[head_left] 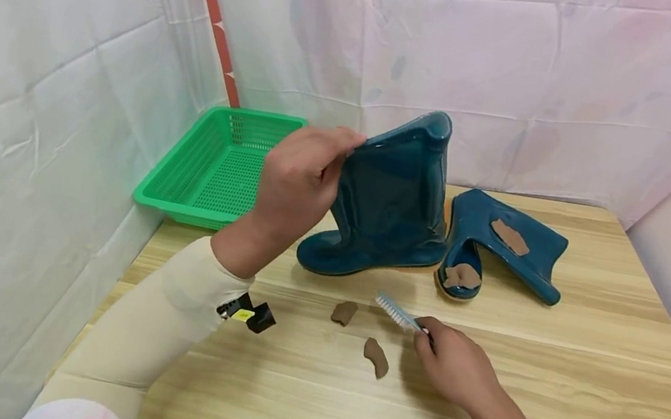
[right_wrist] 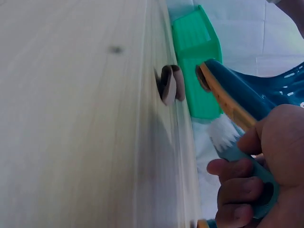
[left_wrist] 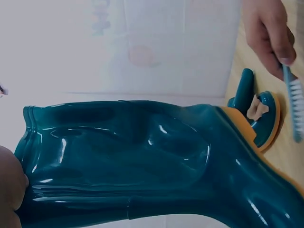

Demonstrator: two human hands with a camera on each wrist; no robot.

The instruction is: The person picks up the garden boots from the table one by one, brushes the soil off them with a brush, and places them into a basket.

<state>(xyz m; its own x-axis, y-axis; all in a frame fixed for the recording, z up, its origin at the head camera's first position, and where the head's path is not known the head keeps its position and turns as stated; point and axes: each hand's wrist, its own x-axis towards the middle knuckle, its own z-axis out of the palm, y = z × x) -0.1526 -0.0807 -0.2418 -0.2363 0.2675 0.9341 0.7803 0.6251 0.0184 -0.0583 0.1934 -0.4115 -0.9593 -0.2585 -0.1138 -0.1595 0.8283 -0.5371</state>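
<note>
My left hand grips the top rim of a glossy teal rubber boot, holding its shaft up with the toe pointing left. The boot's yellow-orange sole shows in the left wrist view. In my right hand is a light blue brush with white bristles, held by its handle. The bristles are apart from the boot, above the table. A second teal boot lies on its side at the right, bearing one brown flat piece on its shaft and another brown piece near its toe.
Two more brown pieces, a small one and a curved one, lie on the wooden table between my hands. A green plastic basket stands at the back left. White cloth hangs behind the table.
</note>
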